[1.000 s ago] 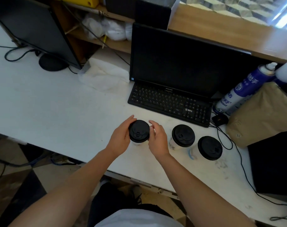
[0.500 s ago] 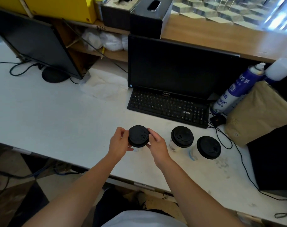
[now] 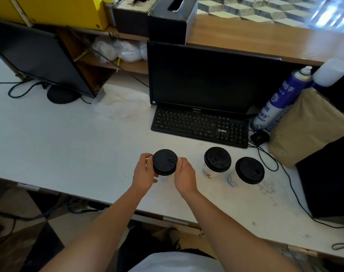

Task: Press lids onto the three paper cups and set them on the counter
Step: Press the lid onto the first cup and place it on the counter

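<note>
Over the white counter (image 3: 49, 138), both hands' grip clasps the lidded cup (image 3: 165, 162) between them.

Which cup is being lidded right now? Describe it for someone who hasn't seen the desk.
Find the black keyboard on the white counter. Three black-lidded paper cups stand in front of it. It's the leftmost cup, the only one gripped between the left hand and right hand.
</note>
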